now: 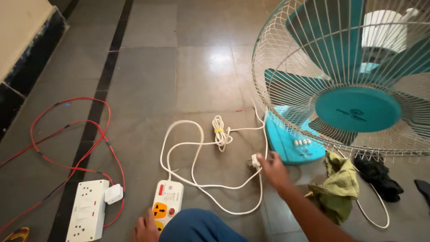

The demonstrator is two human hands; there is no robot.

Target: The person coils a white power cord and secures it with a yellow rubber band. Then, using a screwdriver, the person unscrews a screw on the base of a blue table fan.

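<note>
My right hand (pixel 274 169) grips a white plug (pixel 255 160) at the end of a white cord (pixel 192 148) that loops over the grey tiled floor. A bundled part of the cord (pixel 220 133) is tied with a yellow band. My left hand (pixel 146 228) rests on the floor, touching the near end of a white extension strip (pixel 167 198) with an orange socket and a red button. My blue-trousered knee (pixel 197 226) lies between the hands. A teal table fan (pixel 354 76) with a white wire guard stands just right of the plug.
A white switch-and-socket board (pixel 87 209) with a plug in it lies at the lower left, fed by red wires (pixel 67 134). An olive cloth (pixel 339 186) and a black cloth (pixel 378 172) lie under the fan. A wall with a dark skirting (pixel 27 49) runs at the upper left.
</note>
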